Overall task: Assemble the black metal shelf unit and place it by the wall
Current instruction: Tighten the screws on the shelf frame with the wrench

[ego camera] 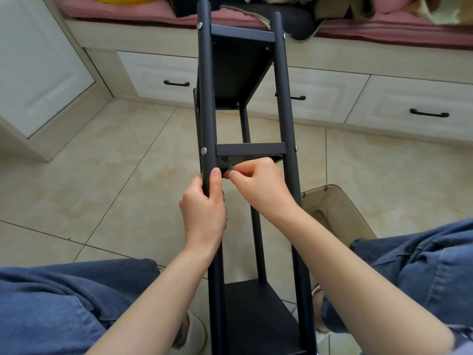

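Beige floor tiles (115, 175) fill the middle ground; a low bench of white drawers (153, 73) topped by a pink cushion (128, 8) closes the far edge from 10 to 2 o'clock; a white cabinet (38, 73) stands at 9 to 10 o'clock. Open tile lies at 8 to 9 o'clock, and again at 3 o'clock beyond a smoky plastic seat (330, 208) at 4 o'clock.

The black shelf unit (284, 98) runs lengthwise from 6 o'clock up to 12, between the person's denim knees (64, 303); its far end overlaps the cushion's edge, though whether it rests there cannot be told.

The left hand (204, 208) wraps round the left post (206, 98) just below the middle shelf (250, 149), thumb laid up the tube; the right hand (258, 185), just beside it at 1 o'clock, pinches a small dark tool (228, 165) between thumb and fingertips, the tool's tip at the shelf's underside corner near that post.
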`<state>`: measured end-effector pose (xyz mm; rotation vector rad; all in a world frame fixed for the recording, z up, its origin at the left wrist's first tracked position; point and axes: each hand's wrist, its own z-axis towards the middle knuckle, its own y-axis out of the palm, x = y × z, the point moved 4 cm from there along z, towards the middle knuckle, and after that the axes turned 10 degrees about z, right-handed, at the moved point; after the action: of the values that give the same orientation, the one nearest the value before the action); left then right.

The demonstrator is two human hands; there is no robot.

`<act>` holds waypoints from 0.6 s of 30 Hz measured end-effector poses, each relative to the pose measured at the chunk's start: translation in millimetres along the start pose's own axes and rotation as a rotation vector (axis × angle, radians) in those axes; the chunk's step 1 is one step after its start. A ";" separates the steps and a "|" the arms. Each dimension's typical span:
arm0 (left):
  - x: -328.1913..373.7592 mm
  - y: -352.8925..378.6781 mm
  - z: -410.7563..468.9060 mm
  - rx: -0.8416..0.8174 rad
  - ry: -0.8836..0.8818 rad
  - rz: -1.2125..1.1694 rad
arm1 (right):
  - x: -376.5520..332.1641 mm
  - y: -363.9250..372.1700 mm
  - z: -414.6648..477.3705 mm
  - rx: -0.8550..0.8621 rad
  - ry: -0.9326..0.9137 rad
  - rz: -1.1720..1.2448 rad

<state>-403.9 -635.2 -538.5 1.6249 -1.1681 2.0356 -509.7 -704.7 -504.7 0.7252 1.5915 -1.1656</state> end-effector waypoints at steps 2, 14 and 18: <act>-0.3 0.9 0.1 -0.007 -0.001 -0.003 | 1.4 1.0 1.1 0.002 -0.011 -0.007; 3.4 2.4 -3.4 -0.015 0.043 0.017 | 9.7 -0.6 10.4 -0.008 0.055 0.072; 4.3 3.1 -4.0 -0.018 0.055 0.025 | 9.7 1.8 14.3 0.055 -0.121 -0.060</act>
<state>-410.0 -635.3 -536.0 1.5438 -1.1897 2.0659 -506.1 -718.1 -515.1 0.6338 1.4944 -1.2771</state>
